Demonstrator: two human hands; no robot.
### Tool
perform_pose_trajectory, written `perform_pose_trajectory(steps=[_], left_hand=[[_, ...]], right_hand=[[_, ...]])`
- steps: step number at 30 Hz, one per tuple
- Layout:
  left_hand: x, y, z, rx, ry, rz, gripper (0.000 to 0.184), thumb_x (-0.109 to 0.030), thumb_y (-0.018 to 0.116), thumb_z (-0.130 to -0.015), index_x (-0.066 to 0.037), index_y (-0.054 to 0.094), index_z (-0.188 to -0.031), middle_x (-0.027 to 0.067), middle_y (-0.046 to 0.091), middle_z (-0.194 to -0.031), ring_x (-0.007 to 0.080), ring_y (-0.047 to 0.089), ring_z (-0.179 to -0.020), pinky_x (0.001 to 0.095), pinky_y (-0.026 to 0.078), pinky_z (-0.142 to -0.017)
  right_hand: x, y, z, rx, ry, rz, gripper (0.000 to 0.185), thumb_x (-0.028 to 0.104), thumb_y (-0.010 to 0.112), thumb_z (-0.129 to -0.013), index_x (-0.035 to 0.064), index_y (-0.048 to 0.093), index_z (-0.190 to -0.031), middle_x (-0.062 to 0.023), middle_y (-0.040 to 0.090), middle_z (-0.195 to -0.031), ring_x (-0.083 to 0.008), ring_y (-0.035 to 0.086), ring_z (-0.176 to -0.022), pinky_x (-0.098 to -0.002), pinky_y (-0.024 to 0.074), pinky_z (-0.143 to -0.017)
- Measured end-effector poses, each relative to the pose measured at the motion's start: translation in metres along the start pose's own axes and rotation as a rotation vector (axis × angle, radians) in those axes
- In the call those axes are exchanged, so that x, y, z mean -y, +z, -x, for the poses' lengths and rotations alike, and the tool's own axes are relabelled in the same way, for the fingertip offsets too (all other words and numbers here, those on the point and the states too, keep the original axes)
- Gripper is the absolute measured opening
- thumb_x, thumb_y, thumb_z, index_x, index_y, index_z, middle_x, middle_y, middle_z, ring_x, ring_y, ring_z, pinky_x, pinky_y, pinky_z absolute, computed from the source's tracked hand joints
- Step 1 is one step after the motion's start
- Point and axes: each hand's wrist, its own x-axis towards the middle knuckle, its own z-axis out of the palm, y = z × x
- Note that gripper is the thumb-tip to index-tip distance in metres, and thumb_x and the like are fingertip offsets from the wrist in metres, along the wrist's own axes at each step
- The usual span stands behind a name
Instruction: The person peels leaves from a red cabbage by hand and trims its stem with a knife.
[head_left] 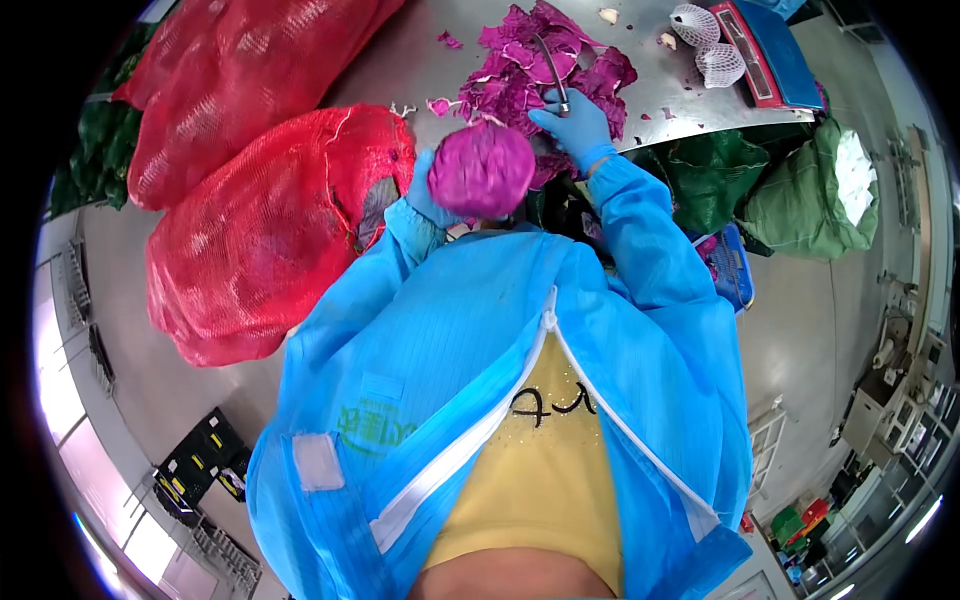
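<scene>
A round purple cabbage (482, 170) rests against my left hand (432, 192), which wears a blue glove and is wrapped round its left side; the cabbage hides part of the fingers. My right hand (577, 128), also gloved in blue, is closed on the handle of a curved knife (552, 68), whose thin blade points up and away from me. Just beyond both hands, a pile of loose purple cabbage leaves (510, 72) lies on the metal table (430, 78).
Large red mesh sacks (270, 230) stand at the left. White foam nets (720, 65) and a red and blue box (765, 55) sit at the table's right. Below its edge are green sacks (810, 195) and a blue basket (733, 265).
</scene>
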Motion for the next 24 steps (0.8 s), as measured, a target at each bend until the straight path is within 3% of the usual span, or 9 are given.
perform_pose_trajectory(steps=[1,2,5,9,12,15,17,19,24], left_hand=[[-0.004,0.036,0.004,-0.072,-0.02,-0.198,0.096,-0.075,0.047,-0.072,-0.017,0.024,-0.144,0.0178,0.026,-0.146,0.0435,0.024,-0.134,0.0654,0.028,-0.1],[-0.007,0.029,0.002,-0.073,-0.012,-0.202,0.096,-0.075,0.047,-0.072,-0.017,0.024,-0.144,0.0178,0.026,-0.146,0.0435,0.024,-0.134,0.0654,0.028,-0.1],[-0.014,0.016,-0.005,0.12,-0.154,0.24,0.095,-0.07,0.055,-0.071,-0.021,0.021,-0.145,0.0269,0.017,-0.146,0.0531,0.02,-0.13,0.0699,0.03,-0.095],[-0.013,0.025,0.0,0.038,-0.16,0.235,0.085,-0.064,0.056,-0.075,-0.022,0.026,-0.143,0.017,0.027,-0.146,0.0481,0.031,-0.128,0.0733,0.028,-0.093],[-0.016,0.022,0.005,0.047,-0.151,0.053,0.084,-0.058,0.06,-0.076,-0.02,0.027,-0.142,0.0153,0.031,-0.144,0.0424,0.034,-0.128,0.0674,0.029,-0.099],[-0.016,0.028,0.014,-0.048,-0.023,-0.278,0.081,-0.044,0.065,-0.077,-0.009,0.03,-0.14,0.0141,0.043,-0.137,0.031,0.043,-0.125,0.047,0.034,-0.106],[-0.02,0.021,0.015,-0.009,-0.059,-0.355,0.082,-0.042,0.067,-0.075,-0.006,0.03,-0.14,0.0151,0.043,-0.136,0.0308,0.045,-0.124,0.0453,0.034,-0.105],[-0.019,0.028,0.015,0.056,-0.095,-0.428,0.086,-0.035,0.072,-0.071,0.0,0.031,-0.138,0.017,0.046,-0.133,0.0289,0.049,-0.119,0.0406,0.037,-0.104],[-0.021,0.044,0.015,0.12,-0.076,-0.596,0.085,-0.029,0.075,-0.067,0.0,0.035,-0.136,0.0142,0.05,-0.127,0.0262,0.052,-0.115,0.0392,0.038,-0.102]], right_hand=[[-0.014,-0.003,-0.003,-0.105,-0.191,0.283,0.048,0.03,0.077,-0.07,-0.0009,0.058,-0.102,-0.0121,0.064,-0.085,-0.0235,0.062,-0.073,-0.0324,0.051,-0.066],[-0.023,-0.008,-0.005,-0.215,-0.387,0.564,0.053,0.031,0.078,-0.068,-0.002,0.057,-0.103,-0.0144,0.063,-0.087,-0.0277,0.062,-0.076,-0.0335,0.0509,-0.069],[-0.029,-0.016,0.003,-0.257,-0.475,0.639,0.048,0.03,0.076,-0.071,0.0001,0.056,-0.105,-0.0156,0.063,-0.089,-0.0318,0.062,-0.079,-0.0347,0.0508,-0.072],[-0.001,-0.022,0.026,0.042,-0.174,0.148,0.028,0.026,0.064,-0.085,0.0105,0.055,-0.107,-0.012,0.065,-0.089,-0.0263,0.064,-0.081,-0.0347,0.0505,-0.07],[0.018,-0.027,0.04,0.194,-0.101,0.151,0.027,0.029,0.063,-0.087,0.0109,0.055,-0.105,-0.0109,0.066,-0.085,-0.0247,0.065,-0.079,-0.0345,0.0502,-0.069],[0.045,-0.033,0.052,0.218,-0.214,0.251,0.039,0.046,0.049,-0.091,0.0092,0.055,-0.101,-0.0122,0.065,-0.084,-0.0291,0.065,-0.076,-0.038,0.0494,-0.065],[0.053,-0.037,0.058,0.295,-0.173,0.224,0.041,0.048,0.045,-0.092,0.0091,0.055,-0.1,-0.0122,0.065,-0.084,-0.0306,0.064,-0.076,-0.0394,0.0491,-0.064],[0.058,-0.036,0.062,0.239,-0.387,0.394,0.041,0.049,0.042,-0.092,0.0102,0.055,-0.096,-0.0108,0.064,-0.081,-0.0322,0.062,-0.076,-0.0422,0.0478,-0.062],[0.085,-0.04,0.072,0.313,-0.52,0.673,0.042,0.05,0.035,-0.093,0.0125,0.055,-0.09,-0.0105,0.061,-0.078,-0.0329,0.061,-0.074,-0.045,0.0452,-0.058]])
